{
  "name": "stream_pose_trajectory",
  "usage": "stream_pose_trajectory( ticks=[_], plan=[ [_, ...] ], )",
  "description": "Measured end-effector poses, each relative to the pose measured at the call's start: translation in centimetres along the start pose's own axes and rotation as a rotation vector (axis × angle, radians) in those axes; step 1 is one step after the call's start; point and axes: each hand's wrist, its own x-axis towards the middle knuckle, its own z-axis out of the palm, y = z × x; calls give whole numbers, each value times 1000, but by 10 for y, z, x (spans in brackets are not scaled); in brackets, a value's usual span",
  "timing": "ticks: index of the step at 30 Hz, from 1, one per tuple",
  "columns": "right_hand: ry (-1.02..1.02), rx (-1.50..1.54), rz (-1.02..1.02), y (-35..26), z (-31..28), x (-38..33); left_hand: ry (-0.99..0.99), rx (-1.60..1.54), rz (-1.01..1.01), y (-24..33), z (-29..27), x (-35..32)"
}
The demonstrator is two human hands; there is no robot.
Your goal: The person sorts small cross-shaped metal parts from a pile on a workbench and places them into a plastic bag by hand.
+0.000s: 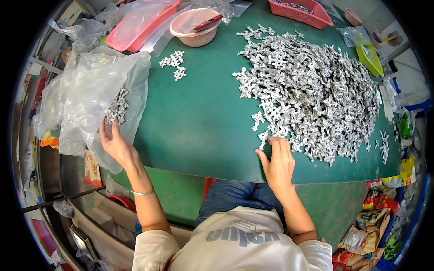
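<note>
My left hand (118,145) is at the mouth of a clear plastic bag (81,97) on the left side of the table. Its thumb and fingers are apart, close to a small heap of grey metal pieces (118,107) inside the bag. My right hand (279,166) reaches the near left edge of a large pile of silvery cross-shaped metal pieces (312,97). Its thumb stands away from the stretched fingers, whose tips are beside one loose metal piece (262,139). Whether they touch it, I cannot tell.
Several loose metal pieces (173,61) lie on the green table (194,122). Behind them stand a pink bowl (192,40) with a red-edged phone (208,22) on it, and pink baskets (307,17). A lime-green tray (370,58) is at the far right.
</note>
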Motion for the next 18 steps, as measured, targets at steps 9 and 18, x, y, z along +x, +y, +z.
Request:
stream_pose_trajectory(
  ticks=[9,18],
  plan=[
    [18,1080,518,4,-14,-6,-825,-103,-151,44,27,-127],
    [-81,1536,619,-19,-46,-14,-1149,-555,-683,73,43,-176]
  ],
)
